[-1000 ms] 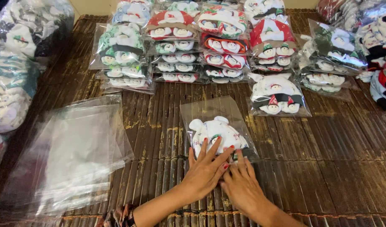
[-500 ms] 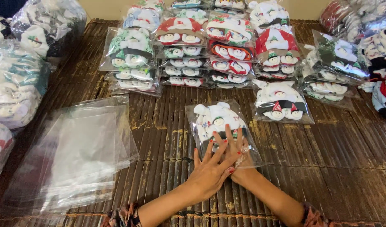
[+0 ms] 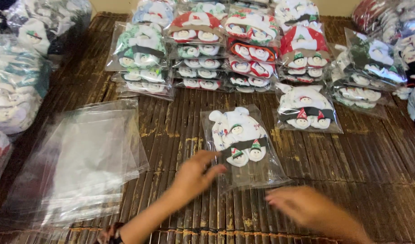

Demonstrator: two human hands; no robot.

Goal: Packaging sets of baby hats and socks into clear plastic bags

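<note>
One camera on the person's head is looking down from close above at the dark brown slatted bamboo mat point(image 3: 361, 180).

- The left hand point(image 3: 196, 174) touches the clear bag of white snowman hats point(image 3: 241, 142) at its 8 o'clock edge.
- The right hand point(image 3: 307, 208), blurred, hovers at 5 o'clock.
- Empty clear bags point(image 3: 87, 158) lie at 9 o'clock on the dark slatted mat point(image 3: 361, 158).

empty clear bags point(image 3: 87, 158): stacked left | packed hat bags point(image 3: 225, 49): rows at back | bamboo mat point(image 3: 352, 158): beneath all
</note>
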